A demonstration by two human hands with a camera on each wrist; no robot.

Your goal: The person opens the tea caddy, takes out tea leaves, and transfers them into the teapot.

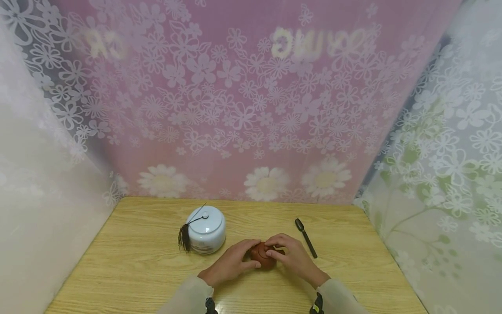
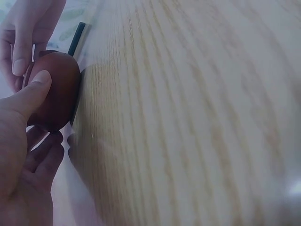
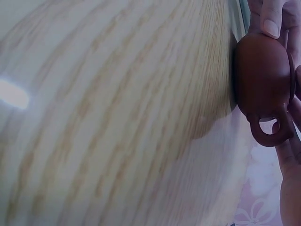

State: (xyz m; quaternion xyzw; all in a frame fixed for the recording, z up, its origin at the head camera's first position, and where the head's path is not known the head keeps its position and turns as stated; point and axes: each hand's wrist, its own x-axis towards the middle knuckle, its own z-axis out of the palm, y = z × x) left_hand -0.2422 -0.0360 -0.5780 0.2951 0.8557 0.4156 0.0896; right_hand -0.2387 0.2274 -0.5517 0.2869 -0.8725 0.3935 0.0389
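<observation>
A small reddish-brown clay teapot (image 1: pixel 268 263) stands on the table near the front middle. In the head view, my left hand (image 1: pixel 230 263) grips its body from the left, thumb at the near side and fingers at the far side. The left wrist view shows that thumb lying on the teapot (image 2: pixel 61 92). My right hand (image 1: pixel 295 256) reaches in from the right, its thumb and fingers pinching the knob of the teapot's lid, which sits on the pot. A looped handle (image 3: pixel 272 137) juts from the teapot's side in the right wrist view, beneath the right hand's fingers.
A white lidded porcelain jar (image 1: pixel 208 237) with a dark tassel (image 1: pixel 184 239) stands left of the teapot. To the right lies a long black scoop (image 1: pixel 307 237). The wood-grain table (image 1: pixel 129 261) is bounded by flowered cloth (image 1: pixel 251 104) at the back and sides.
</observation>
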